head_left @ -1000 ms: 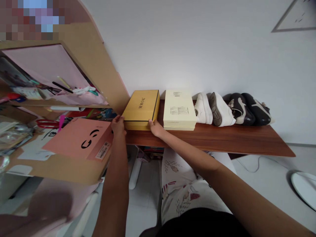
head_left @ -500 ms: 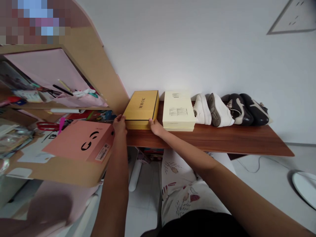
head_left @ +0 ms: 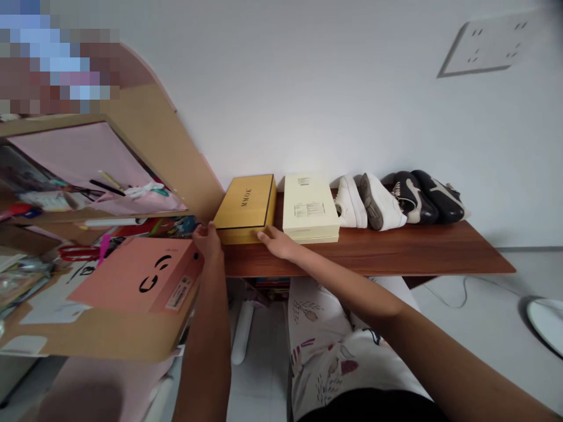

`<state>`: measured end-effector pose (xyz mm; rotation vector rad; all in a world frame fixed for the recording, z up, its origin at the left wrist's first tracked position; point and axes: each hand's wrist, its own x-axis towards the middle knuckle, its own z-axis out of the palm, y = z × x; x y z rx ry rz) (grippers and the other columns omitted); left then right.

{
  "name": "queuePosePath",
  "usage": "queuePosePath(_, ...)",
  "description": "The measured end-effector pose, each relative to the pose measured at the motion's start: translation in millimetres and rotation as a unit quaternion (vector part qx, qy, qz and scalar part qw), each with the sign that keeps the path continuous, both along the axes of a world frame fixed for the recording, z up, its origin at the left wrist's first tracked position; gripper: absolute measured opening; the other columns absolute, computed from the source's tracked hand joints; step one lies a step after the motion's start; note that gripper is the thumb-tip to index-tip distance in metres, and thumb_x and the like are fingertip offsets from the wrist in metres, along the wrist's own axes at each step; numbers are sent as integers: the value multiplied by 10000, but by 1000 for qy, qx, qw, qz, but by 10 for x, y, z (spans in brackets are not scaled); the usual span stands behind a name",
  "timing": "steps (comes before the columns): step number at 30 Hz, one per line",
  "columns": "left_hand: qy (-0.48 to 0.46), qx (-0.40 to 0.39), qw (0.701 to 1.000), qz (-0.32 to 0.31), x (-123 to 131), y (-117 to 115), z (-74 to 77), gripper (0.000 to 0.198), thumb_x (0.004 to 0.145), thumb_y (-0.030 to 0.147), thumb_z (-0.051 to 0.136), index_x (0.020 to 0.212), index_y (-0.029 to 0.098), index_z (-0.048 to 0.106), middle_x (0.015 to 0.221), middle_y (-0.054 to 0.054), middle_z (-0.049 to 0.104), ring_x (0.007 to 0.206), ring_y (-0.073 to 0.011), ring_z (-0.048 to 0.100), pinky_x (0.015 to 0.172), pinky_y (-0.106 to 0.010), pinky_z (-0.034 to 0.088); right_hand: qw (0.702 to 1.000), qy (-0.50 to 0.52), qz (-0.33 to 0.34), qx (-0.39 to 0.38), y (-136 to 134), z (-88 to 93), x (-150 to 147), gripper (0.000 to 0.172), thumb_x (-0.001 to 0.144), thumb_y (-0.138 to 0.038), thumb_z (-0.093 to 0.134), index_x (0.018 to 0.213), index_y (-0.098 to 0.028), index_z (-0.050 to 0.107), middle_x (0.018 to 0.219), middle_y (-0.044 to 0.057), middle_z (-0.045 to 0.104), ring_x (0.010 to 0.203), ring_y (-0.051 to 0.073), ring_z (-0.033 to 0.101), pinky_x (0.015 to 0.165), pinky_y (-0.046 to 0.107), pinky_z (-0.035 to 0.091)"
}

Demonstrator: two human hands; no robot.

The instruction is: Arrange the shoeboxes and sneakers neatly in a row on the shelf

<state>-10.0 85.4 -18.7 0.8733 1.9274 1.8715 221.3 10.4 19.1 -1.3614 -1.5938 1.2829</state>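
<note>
A yellow shoebox [head_left: 244, 201] marked MMOK lies flat at the left end of the brown wooden bench top [head_left: 365, 252], near the wall. My left hand [head_left: 207, 239] is closed at the box's front left corner, its thumb at the edge and some fingers hidden. At the front right corner is my right hand [head_left: 276, 241], its thumb against the front face and its fingers by the right side. To the right of the yellow box, across a narrow gap, lies a cream shoebox [head_left: 310, 205] with printed text on its lid.
White sneakers [head_left: 373, 202] and black shoes [head_left: 422, 196] stand in a row right of the cream box. On the desk [head_left: 123, 337] at left lie a pink box [head_left: 136, 272] and red scissors [head_left: 79, 252]. A wall socket [head_left: 488, 44] is at upper right.
The camera view has tilted and shifted, so the scene sits lower and slightly left. My right hand's thumb has moved from the yellow box's top edge down to its front face.
</note>
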Motion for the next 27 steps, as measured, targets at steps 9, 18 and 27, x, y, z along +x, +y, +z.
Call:
queuePosePath(9,104,104,982,-122,816,-303,476,433,840,309,686,1228,192,533,1305,-117,559,1262,-229,526,1075,-377,404,983,73,-124,117,-15,245,1123,448,888,-442,555,1260,-203,627,1266,104,665,1166,246,613,1076,480,422)
queuePosePath(18,-21,7,938,-347,1674,-507,-39,510,903,554,570,1302,237,577,1419,-129,551,1348,-269,486,1126,-408,370,965,42,-251,59,141,-253,1814,580,815,-444,605,1336,-193,553,1341,127,603,1213,281,571,1065,473,423)
queuePosePath(27,-28,-111,934,-339,1828,-548,-536,803,914,743,234,1240,154,672,1364,-162,606,1394,-298,439,1167,-361,302,971,79,-224,0,128,-548,1703,513,847,-528,519,1174,-153,647,1146,139,704,1079,270,637,988,425,462)
